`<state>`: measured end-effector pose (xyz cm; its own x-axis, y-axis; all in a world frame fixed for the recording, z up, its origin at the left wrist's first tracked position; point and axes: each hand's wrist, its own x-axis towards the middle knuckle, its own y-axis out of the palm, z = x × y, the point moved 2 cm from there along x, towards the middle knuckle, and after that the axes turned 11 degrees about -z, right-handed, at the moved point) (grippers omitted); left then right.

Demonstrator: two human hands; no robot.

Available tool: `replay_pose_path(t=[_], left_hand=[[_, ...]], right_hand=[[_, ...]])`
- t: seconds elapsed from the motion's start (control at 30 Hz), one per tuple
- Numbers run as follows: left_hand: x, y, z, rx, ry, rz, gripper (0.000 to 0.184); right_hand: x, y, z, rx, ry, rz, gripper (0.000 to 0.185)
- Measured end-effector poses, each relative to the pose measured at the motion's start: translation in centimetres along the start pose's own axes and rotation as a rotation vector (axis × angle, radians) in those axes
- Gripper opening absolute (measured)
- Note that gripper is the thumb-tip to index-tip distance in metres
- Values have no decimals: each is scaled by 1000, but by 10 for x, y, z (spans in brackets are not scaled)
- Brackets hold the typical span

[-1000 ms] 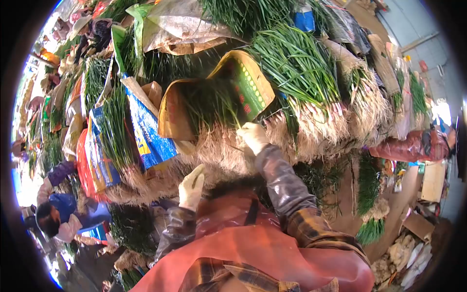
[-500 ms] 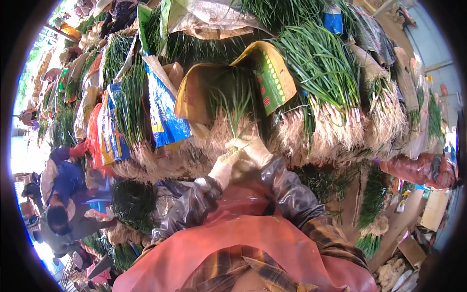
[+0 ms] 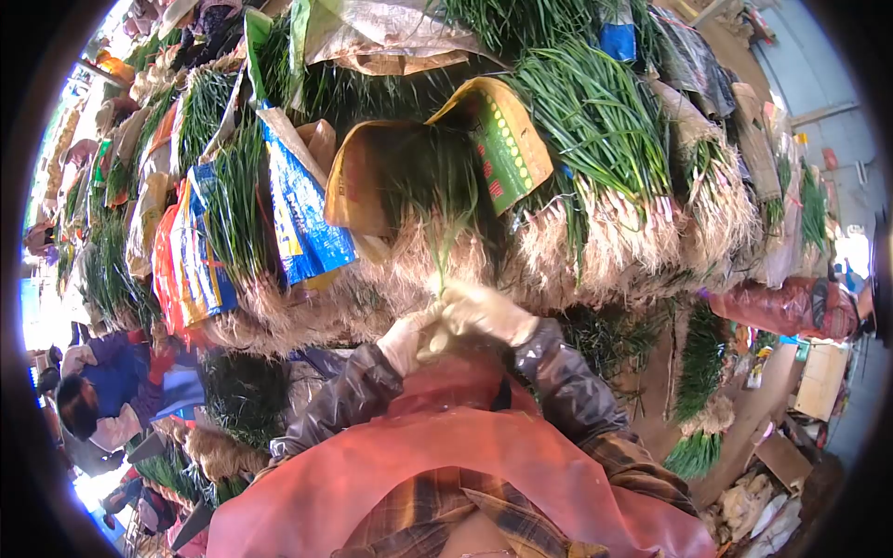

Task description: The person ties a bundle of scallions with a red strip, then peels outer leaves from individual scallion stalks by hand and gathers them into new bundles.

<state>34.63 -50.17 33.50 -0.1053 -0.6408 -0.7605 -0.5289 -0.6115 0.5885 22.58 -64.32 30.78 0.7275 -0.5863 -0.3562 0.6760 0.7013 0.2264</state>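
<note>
Fingers: right hand (image 3: 493,314) pinched on stalk's root end, left hand (image 3: 407,342) touching it, blurred, grip unclear | stalk (image 3: 443,253): just beyond the fingertips, long axis running away from the body, leaves outward | nearer: right | behind: roots (image 3: 409,249), between sack's (image 3: 358,181) lower corners, bunch (image 3: 609,130) off right

Bright daylight, washed-out glare at left edge. Shine on red apron (image 3: 446,446). Dark shade inside open sack (image 3: 437,172). Hands (image 3: 446,321) motion-blurred. Fisheye curvature, black corners, blue fringing lower left.
</note>
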Motion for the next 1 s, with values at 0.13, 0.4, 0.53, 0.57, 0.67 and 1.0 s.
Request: replay_pose_path(t=[0.13,0.4,0.53,0.57,0.67,1.0], left_hand=[[-19,9,-8,57,-187,-142,38],[-41,-16,-20,-20,416,-305,40],[-27,-3,-18,-273,368,119,52],[-27,-5,-20,-293,341,185,61],[-18,-17,-32,-179,251,19,52],[33,-8,-37,-246,115,-183,35]], right_hand=[[-12,35,11,-481,-221,250,19],[-1,3,7,-1302,145,64,47],[91,24,8,-1055,163,-318,39],[108,17,-23,-1081,134,-374,38],[89,10,10,-926,-16,-618,19],[8,23,33,-360,-48,-375,40]])
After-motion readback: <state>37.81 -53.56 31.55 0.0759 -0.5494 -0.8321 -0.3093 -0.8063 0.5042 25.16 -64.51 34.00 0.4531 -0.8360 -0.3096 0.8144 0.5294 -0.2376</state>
